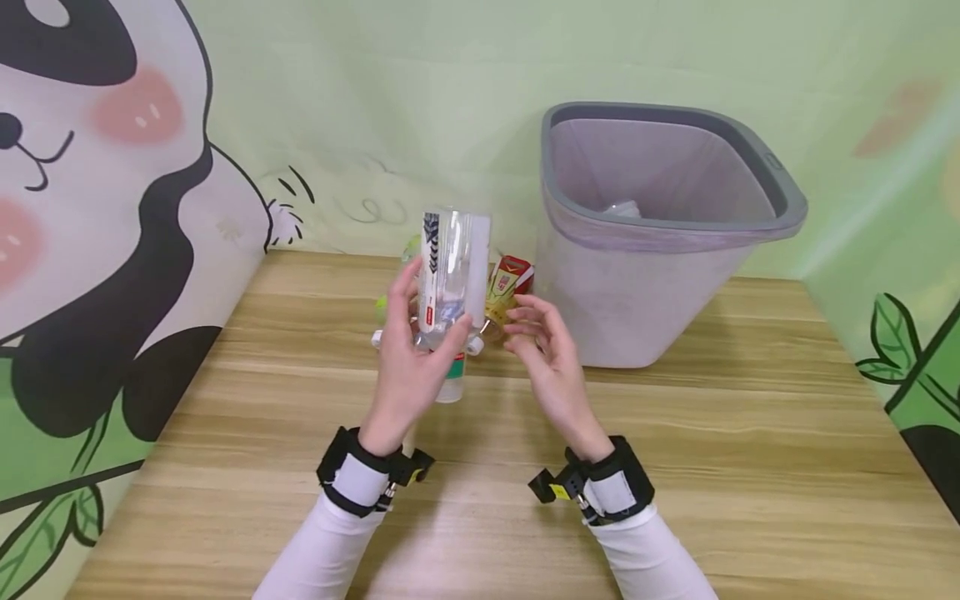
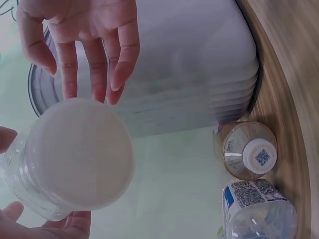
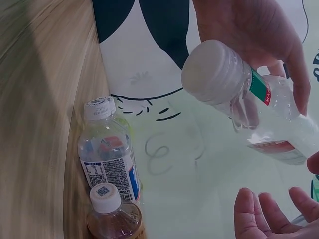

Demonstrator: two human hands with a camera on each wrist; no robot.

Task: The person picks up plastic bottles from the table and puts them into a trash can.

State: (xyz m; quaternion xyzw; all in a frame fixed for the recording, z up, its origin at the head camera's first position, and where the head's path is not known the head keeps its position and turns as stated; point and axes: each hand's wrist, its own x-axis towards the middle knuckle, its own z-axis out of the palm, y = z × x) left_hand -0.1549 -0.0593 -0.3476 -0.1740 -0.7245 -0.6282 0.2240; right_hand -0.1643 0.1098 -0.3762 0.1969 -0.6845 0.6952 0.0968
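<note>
My left hand (image 1: 411,358) grips a clear plastic bottle (image 1: 455,267) with a white label and a white cap. The bottle is tilted, its cap (image 2: 82,154) towards me and its base away. In the right wrist view the left fingers and thumb curl round the bottle's body, below a green and red neck band (image 3: 260,88). My right hand (image 1: 551,358) hovers to the right of the bottle with loosely bent fingers and holds nothing. Behind the hands stand a clear bottle with a blue and white label (image 3: 112,164) and a brownish drink bottle (image 3: 114,219), both white-capped.
A grey bin (image 1: 622,292) stands at the back right on the wooden table (image 1: 480,517), with a clear plastic item (image 1: 624,208) inside. A red and yellow package (image 1: 512,279) sits left of it, partly hidden. Printed cloth walls (image 1: 360,108) border the table.
</note>
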